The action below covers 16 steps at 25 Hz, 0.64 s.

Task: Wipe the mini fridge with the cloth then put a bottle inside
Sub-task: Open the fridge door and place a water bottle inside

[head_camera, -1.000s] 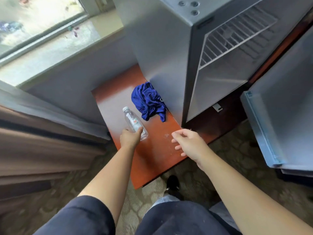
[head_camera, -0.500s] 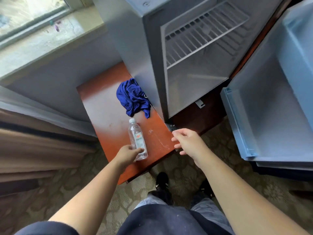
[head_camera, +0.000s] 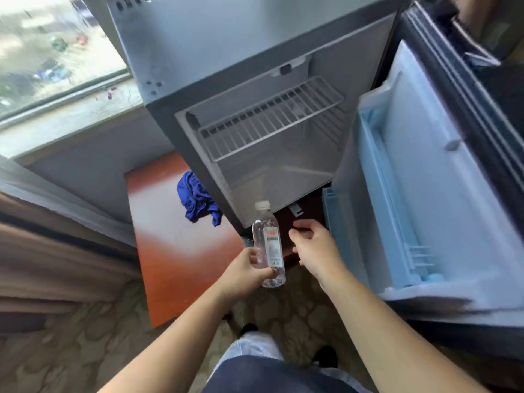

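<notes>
A small clear water bottle (head_camera: 268, 245) with a white cap is held upright in my left hand (head_camera: 245, 272), just in front of the mini fridge's lower front edge. The grey mini fridge (head_camera: 198, 52) stands open, with a white wire shelf (head_camera: 272, 120) inside and nothing on it. Its door (head_camera: 419, 177) swings out to the right, pale blue inside. My right hand (head_camera: 314, 248) hovers beside the bottle, fingers loosely curled, holding nothing. A crumpled blue cloth (head_camera: 197, 201) lies on the orange-brown board (head_camera: 170, 245) against the fridge's left side.
A window and its sill (head_camera: 71, 114) are at the upper left, with a curtain (head_camera: 42, 236) at the left. Patterned carpet (head_camera: 71, 350) covers the floor. My legs and shoes are at the bottom centre.
My left hand has lifted the bottle off the board and carried it right, toward the fridge opening. The view has swung to face the open fridge. My right hand stays empty.
</notes>
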{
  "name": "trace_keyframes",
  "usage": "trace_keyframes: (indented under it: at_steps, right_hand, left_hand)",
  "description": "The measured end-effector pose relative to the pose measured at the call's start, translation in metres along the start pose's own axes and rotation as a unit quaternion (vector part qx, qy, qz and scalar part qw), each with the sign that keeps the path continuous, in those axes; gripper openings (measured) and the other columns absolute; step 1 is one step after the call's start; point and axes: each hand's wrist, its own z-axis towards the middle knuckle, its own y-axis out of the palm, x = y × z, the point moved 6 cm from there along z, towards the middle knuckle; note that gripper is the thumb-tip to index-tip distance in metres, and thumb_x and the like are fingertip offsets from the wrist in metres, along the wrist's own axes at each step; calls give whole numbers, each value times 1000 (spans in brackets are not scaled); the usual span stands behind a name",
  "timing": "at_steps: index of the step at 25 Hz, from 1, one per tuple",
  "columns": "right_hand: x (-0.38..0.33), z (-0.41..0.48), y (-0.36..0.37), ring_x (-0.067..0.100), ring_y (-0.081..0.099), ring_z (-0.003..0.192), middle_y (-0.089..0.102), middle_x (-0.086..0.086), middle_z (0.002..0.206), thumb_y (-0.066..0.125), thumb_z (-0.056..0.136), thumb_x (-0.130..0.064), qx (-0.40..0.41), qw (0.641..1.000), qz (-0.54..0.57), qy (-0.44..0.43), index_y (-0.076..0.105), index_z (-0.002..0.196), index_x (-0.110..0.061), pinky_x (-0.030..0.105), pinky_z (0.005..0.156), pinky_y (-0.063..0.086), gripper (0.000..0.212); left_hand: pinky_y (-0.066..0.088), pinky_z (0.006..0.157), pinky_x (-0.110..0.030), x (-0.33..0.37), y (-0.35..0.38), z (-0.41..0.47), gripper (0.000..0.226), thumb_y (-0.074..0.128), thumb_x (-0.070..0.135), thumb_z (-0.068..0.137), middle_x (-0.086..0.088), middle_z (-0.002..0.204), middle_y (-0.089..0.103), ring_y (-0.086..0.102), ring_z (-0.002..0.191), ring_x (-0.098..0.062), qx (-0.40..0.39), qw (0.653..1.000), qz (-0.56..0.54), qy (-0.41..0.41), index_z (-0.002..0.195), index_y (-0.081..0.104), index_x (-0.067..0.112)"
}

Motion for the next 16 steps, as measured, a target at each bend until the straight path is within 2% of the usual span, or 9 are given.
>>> trace_keyframes:
  at_steps: [3,5,7,9,13,16]
  right_hand:
    - [-5,2,-11,19,69,91,68,-9,100,63,95,-31,36,999,34,-1,60,123,-29,46,84,60,27]
    - [-14,9,-14,20,67,94,69,-6,104,62,95,-30,57,997,49,-1,59,126,-27,40,81,58,31]
    - [-23,15,-17,17,65,95,68,-4,109,62,95,-28,81,994,66,-9,58,126,-28,29,73,52,32]
    - [-31,19,-21,16,65,95,69,-4,109,61,96,-26,106,991,78,-13,58,126,-28,22,65,44,30]
    - [-40,32,-21,8,65,87,70,-8,106,61,96,-24,143,985,97,-8,59,122,-31,20,62,42,28]
    - [-40,44,-17,10,65,82,70,-8,106,62,95,-24,152,981,123,-13,60,118,-35,20,63,42,26]
  left_hand:
    - [59,90,-32,36,3,11,55,81,26,72,5,114,69,71,96,-6,50,998,25,40,118,51,27]
    - [58,89,-33,59,-1,31,61,82,29,67,7,113,69,69,95,-7,85,994,25,60,119,51,26]
    - [55,89,-31,84,-10,51,62,83,26,70,9,111,65,66,96,-11,116,990,22,71,123,50,25]
    - [53,93,-31,102,-19,77,67,83,21,71,6,117,62,63,105,-16,140,987,9,74,129,49,21]
    - [50,99,-35,128,-25,141,75,84,20,72,-3,129,61,61,116,-24,198,977,4,77,135,45,18]
    - [45,96,-27,136,-22,182,74,82,14,74,-8,132,59,60,117,-27,229,971,-20,66,137,43,14]
